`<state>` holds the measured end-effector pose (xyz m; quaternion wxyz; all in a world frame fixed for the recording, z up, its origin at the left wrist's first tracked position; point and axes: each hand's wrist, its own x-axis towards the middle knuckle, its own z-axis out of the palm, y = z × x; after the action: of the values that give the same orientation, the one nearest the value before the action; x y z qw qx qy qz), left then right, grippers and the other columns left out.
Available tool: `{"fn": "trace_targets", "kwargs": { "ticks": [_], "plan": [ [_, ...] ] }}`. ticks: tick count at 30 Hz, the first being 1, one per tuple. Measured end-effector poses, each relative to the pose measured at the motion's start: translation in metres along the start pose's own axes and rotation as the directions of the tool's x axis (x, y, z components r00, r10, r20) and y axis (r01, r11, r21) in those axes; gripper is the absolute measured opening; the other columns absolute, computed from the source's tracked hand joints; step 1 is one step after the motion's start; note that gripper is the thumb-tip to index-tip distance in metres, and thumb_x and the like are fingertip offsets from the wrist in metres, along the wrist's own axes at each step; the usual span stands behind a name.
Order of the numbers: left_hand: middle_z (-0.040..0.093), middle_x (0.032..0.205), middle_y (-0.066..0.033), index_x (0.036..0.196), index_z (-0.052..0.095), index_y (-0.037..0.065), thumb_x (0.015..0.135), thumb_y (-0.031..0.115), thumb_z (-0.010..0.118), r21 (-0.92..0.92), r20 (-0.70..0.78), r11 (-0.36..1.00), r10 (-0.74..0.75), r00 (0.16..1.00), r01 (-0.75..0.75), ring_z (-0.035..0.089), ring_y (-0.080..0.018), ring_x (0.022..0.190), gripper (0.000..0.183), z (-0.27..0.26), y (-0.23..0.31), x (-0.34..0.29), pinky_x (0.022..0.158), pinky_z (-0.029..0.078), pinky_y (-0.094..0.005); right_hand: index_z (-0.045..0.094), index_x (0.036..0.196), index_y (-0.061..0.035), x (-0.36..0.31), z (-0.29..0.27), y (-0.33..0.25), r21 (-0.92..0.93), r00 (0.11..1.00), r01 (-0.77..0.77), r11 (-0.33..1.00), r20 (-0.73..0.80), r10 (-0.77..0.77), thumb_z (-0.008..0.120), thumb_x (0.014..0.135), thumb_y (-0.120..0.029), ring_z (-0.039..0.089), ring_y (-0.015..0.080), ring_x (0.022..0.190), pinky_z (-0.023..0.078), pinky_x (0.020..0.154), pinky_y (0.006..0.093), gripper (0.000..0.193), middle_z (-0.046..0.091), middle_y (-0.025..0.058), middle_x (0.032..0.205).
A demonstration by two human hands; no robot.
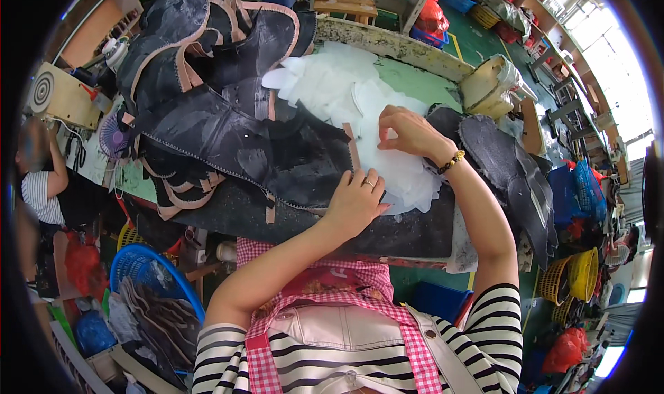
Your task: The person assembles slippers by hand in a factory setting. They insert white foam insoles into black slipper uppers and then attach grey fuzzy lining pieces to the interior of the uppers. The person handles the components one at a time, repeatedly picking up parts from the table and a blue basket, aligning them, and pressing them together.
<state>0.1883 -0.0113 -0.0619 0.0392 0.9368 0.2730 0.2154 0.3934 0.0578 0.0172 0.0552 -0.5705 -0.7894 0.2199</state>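
Note:
Several black boot-upper-like pieces [207, 128] with pinkish edging lie heaped over the left and middle of the workbench. My left hand [354, 202], with a ring on it, rests on the lower right edge of the nearest one, beside its pink strip; its fingers are spread. Right of that piece spreads a pile of thin, whitish translucent cut pieces [339, 79]. Over this pile is my right hand [413, 133], wearing a beaded bracelet. Its thumb and forefinger are curled together in a pinch at the pile; whatever lies between the tips is too small to make out.
More black cut pieces [494, 152] lie on the bench's right side. A grimy pale container [487, 83] stands behind them. At the lower left is a blue basket [152, 256] of dark scraps. Another person [45, 180] is at the far left, near a purple fan [114, 133].

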Motion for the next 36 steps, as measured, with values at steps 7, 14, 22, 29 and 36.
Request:
{"fn": "trace_targets", "kwargs": {
  "ticks": [7, 14, 22, 29, 36],
  "plan": [
    [0.055, 0.118, -0.0153, 0.118, 0.057, 0.001, 0.081, 0.04, 0.067, 0.037, -0.03, 0.999, -0.008, 1.0, 0.009, 0.052, -0.029, 0.105, 0.054, 0.004, 0.007, -0.002, 0.088, 0.041, -0.0394, 0.067, 0.091, -0.0038, 0.011, 0.008, 0.009, -0.057, 0.991, -0.05, 0.997, -0.128, 0.042, 0.073, 0.075, -0.021, 0.063, 0.0306, 0.095, 0.049, 0.081, 0.0391, 0.024, 0.067, 0.0129, 0.096],
    [0.055, 0.121, -0.0162, 0.119, 0.057, 0.0, 0.083, 0.042, 0.065, 0.037, 0.003, 0.999, -0.038, 0.999, 0.038, 0.051, -0.0305, 0.109, 0.056, 0.004, 0.006, -0.004, 0.092, 0.041, -0.0402, 0.065, 0.07, -0.0087, -0.029, -0.027, -0.039, -0.222, 0.985, 0.138, 0.965, 0.133, -0.11, 0.067, 0.071, -0.014, 0.061, 0.0269, 0.072, 0.046, 0.065, 0.0394, 0.005, 0.06, 0.0069, 0.073],
    [0.06, 0.112, -0.0149, 0.118, 0.058, -0.001, 0.086, 0.038, 0.069, -0.795, -0.038, 0.586, -0.303, 0.952, 0.155, 0.057, -0.0226, 0.102, 0.051, -0.047, -0.018, -0.013, 0.086, 0.047, -0.0349, 0.063, 0.092, -0.0017, -0.106, -0.037, -0.097, 0.659, 0.699, 0.196, 0.726, -0.613, 0.368, 0.065, 0.089, -0.008, 0.052, 0.0047, 0.061, 0.04, 0.056, 0.0208, 0.008, 0.06, -0.0015, 0.074],
    [0.066, 0.076, 0.0003, 0.088, 0.07, 0.0, 0.09, 0.023, 0.069, -0.935, 0.275, 0.043, -0.541, 0.795, 0.353, 0.057, -0.0047, 0.067, 0.024, -0.122, -0.073, -0.048, 0.062, 0.046, -0.0196, 0.06, 0.099, 0.0003, -0.059, 0.077, -0.117, 0.963, 0.873, 0.253, 0.092, -0.268, 0.407, 0.065, 0.091, -0.012, 0.06, 0.0096, 0.068, 0.048, 0.064, 0.0229, 0.015, 0.065, 0.0028, 0.078],
    [0.055, 0.062, 0.005, 0.078, 0.069, 0.0, 0.088, 0.029, 0.071, -0.812, 0.281, 0.259, -0.611, 0.74, 0.523, 0.044, -0.0029, 0.057, 0.03, -0.075, -0.077, -0.069, 0.05, 0.034, -0.0228, 0.068, 0.093, 0.0033, -0.034, 0.085, -0.082, 0.862, 0.828, 0.024, 0.506, -0.301, 0.473, 0.072, 0.086, -0.017, 0.059, 0.0073, 0.064, 0.05, 0.06, 0.0238, 0.021, 0.067, 0.0018, 0.075]
  ]
}}
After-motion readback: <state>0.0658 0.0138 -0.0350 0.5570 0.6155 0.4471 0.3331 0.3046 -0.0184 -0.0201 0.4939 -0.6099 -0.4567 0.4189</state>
